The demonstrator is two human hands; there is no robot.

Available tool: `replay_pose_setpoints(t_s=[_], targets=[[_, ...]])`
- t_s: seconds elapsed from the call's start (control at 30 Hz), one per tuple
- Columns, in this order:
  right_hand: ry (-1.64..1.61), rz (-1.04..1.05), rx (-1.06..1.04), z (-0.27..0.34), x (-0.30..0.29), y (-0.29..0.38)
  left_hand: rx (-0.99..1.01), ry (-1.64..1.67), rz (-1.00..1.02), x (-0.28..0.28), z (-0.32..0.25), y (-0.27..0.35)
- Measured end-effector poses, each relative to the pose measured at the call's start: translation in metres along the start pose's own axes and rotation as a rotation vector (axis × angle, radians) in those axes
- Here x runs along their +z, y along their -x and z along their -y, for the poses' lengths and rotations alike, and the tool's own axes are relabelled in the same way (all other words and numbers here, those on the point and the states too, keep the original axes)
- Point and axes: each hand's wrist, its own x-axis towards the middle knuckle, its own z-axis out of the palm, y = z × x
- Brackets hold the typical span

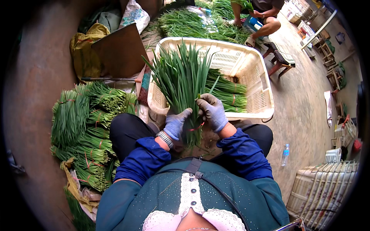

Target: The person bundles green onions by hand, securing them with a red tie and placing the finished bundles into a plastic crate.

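Note:
My left hand (pixel 177 122), in a bluish knit glove, grips a large bundle of garlic chives (pixel 183 78) from its left side, just above a red tie (pixel 197 127). The leaves fan upward over the near-left part of a cream plastic crate (pixel 267 95), and the cut ends point down between my knees. At the bundle's right edge my right hand (pixel 213 111), gloved alike with dirty fingertips, pinches a chive leaf (pixel 198 96) between thumb and finger. Several tied chive bundles (pixel 231 99) lie inside the crate behind the held one.
A pile of tied chives (pixel 92 130) lies by my left knee. Beyond the crate are loose chives (pixel 185 23) and a seated person (pixel 266 17). A stool (pixel 279 59) stands right of them. A plastic bottle (pixel 285 155) and stacked crates (pixel 321 187) are at the right.

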Motion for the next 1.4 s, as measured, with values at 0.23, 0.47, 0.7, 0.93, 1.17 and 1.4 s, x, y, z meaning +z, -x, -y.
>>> replay_pose_setpoints(t_s=[0.23, 0.47, 0.7, 0.93, 1.17, 1.4], targets=[[1.098, 0.603, 0.103, 0.053, -0.026, 0.033, 0.098, -0.026, -0.026, -0.021, -0.011, -0.025], [0.075, 0.070, -0.159, -0.030, -0.001, -0.027, 0.131, 0.102, 0.052, -0.024, 0.010, -0.023], [0.438, -0.079, -0.320, -0.031, 0.023, -0.008, 0.489, -0.292, -0.116, 0.000, -0.003, -0.019], [-0.110, 0.025, -0.134, -0.039, 0.009, -0.016, 0.127, 0.007, -0.170, -0.009, -0.010, -0.021], [-0.094, -0.034, -0.164, -0.054, 0.010, -0.025, 0.145, -0.040, -0.235, -0.016, -0.007, -0.027], [-0.233, -0.081, -0.006, -0.051, 0.003, -0.030, 0.104, -0.011, -0.253, -0.024, -0.001, -0.036]])
